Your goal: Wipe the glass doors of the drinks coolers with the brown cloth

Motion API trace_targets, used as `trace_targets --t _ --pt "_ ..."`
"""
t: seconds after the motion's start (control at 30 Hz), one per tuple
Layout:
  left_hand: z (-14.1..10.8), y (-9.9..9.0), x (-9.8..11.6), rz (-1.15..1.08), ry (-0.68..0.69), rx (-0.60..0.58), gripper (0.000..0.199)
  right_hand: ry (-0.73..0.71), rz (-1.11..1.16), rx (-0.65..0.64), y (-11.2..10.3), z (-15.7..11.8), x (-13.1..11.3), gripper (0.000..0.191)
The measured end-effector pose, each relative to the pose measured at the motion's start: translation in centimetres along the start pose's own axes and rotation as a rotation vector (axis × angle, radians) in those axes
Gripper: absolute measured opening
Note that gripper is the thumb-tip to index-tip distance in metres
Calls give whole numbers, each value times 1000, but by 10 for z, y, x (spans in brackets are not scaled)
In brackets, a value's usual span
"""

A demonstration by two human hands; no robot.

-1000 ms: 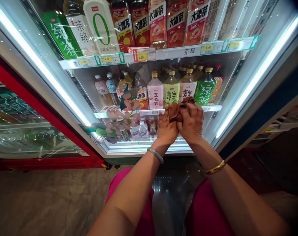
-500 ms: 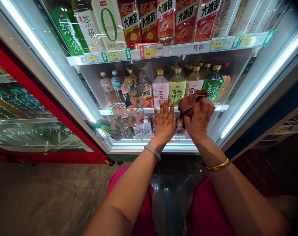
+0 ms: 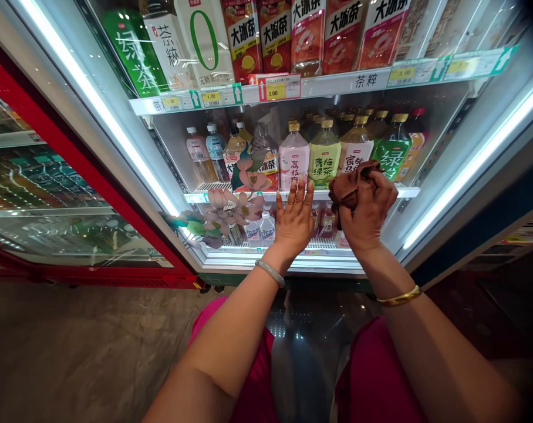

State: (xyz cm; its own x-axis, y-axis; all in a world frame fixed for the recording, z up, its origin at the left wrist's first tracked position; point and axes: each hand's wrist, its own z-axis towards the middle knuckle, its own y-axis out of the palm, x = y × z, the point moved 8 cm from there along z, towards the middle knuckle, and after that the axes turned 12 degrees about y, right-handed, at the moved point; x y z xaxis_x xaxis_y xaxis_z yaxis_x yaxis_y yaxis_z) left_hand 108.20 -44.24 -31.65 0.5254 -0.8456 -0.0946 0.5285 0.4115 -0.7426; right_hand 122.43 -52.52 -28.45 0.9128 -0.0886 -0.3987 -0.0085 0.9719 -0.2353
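A brown cloth [image 3: 353, 183], bunched up, is gripped in my right hand [image 3: 367, 208] against the glass door of a lit drinks cooler. Beside it on the left, my left hand [image 3: 295, 217] lies flat on the glass with its fingers spread, holding nothing. Flower decals [image 3: 235, 210] in pink and green are on the glass to the left of that hand. Behind the glass, a pink-labelled bottle [image 3: 293, 157], a yellow-green bottle [image 3: 324, 154] and a green-labelled bottle [image 3: 393, 147] stand on the middle shelf. My hands partly hide the lower shelf.
Large tea bottles and cartons stand above a shelf edge with price tags [image 3: 275, 89]. A red-framed cooler [image 3: 161, 247] adjoins on the left. Tiled floor [image 3: 81, 346] lies below, and a dark blue side panel [image 3: 473, 214] runs along the right.
The view has shifted slightly, so the cooler appears further right. My right hand with the cloth sits a little further right from my left hand, which stays flat on the glass.
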Motion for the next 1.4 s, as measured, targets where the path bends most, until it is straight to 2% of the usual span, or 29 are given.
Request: trace_targets --t 0.13,0.2,0.3,0.37,0.47,0.53,0.6,0.67,0.73,0.83,0.93,0.97,1.03,1.13,1.17,1.23,1.33,1.4 --pt "-5 -1 9 -66 33 62 85 -74 65 -103 12 -8 -24 43" --pt "-10 -5 22 -117 146 133 98 -61 122 -130 11 -8 -27 44" --pt "-17 -13 49 -152 408 232 107 81 199 -130 5 -2 -17 55" --pt "-15 -16 57 -166 494 272 108 204 261 -153 4 3 -10 58" --pt "-1 -21 57 -178 513 317 103 427 447 -266 7 7 -8 64" --pt "11 -25 54 -167 521 343 95 606 706 -405 11 7 -13 71" --pt "21 -32 47 -157 484 376 88 755 987 -529 10 6 -24 68" --pt "28 -40 37 -147 414 414 82 820 1160 -606 3 7 -33 60" --pt "32 -49 27 -129 346 446 73 822 1173 -650 -6 11 -35 55" --pt "37 -66 16 -92 278 486 64 765 959 -661 -18 24 -29 47" --pt "40 -84 3 -43 177 546 63 571 586 -650 -26 51 -28 36" --pt "41 -90 -3 -31 126 573 61 498 452 -609 -29 63 -29 32" --pt "40 -103 -16 -14 6 637 55 369 233 -417 -40 89 -31 28" --pt "35 -122 -31 23 -157 753 50 161 155 -62 -56 115 -45 24" --pt "35 -127 -33 35 -174 783 51 89 175 11 -55 118 -50 24" --pt "39 -132 -30 24 -114 799 52 -25 200 71 -44 115 -57 32" --pt "51 -127 -20 -43 50 724 57 -119 163 51 -13 104 -60 46" --pt "54 -122 -15 -36 82 692 64 -170 127 48 3 96 -59 53"
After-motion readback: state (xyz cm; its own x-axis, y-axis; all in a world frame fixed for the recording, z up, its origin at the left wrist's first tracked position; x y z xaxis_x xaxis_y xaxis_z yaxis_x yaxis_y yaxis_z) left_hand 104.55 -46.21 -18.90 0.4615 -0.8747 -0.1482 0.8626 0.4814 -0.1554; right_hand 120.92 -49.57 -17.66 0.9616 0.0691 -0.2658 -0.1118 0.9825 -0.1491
